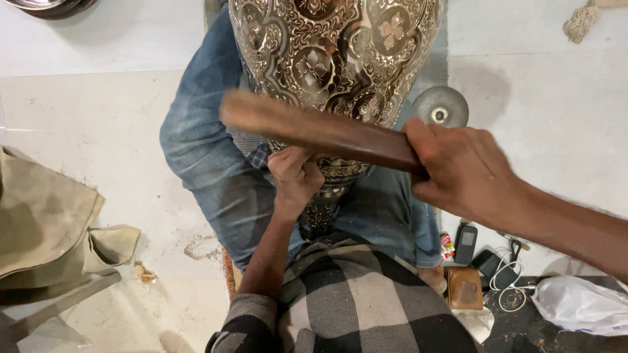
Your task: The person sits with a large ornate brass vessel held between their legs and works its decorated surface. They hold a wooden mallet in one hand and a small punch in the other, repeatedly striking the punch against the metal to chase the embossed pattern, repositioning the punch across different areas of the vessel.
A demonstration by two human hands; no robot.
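The engraved metal vase point(333, 59) lay across the seated person's lap, its wide patterned body at the far side of the view and its narrow neck pointing near, toward the checked shirt. The left hand point(296, 175) was clenched at the neck of the vase, apparently pinching a small tool against the metal, though the tool itself was too hidden to make out. The right hand point(461, 171) came in from the right, wrapped firmly round one end of a wooden mallet stick point(320, 131), which crossed above the left fist and was blurred with motion.

The risk, as I judged it, was a mis-aimed blow: the stick passed just over the left knuckles, so a low or slanted stroke could land on the fingers or skid and dent the chased pattern (the vase rested only on denim-clad thighs, and could roll). The left forearm ran straight up from the near sleeve, wrist bent inward; the right forearm reached in diagonally, wrist level.
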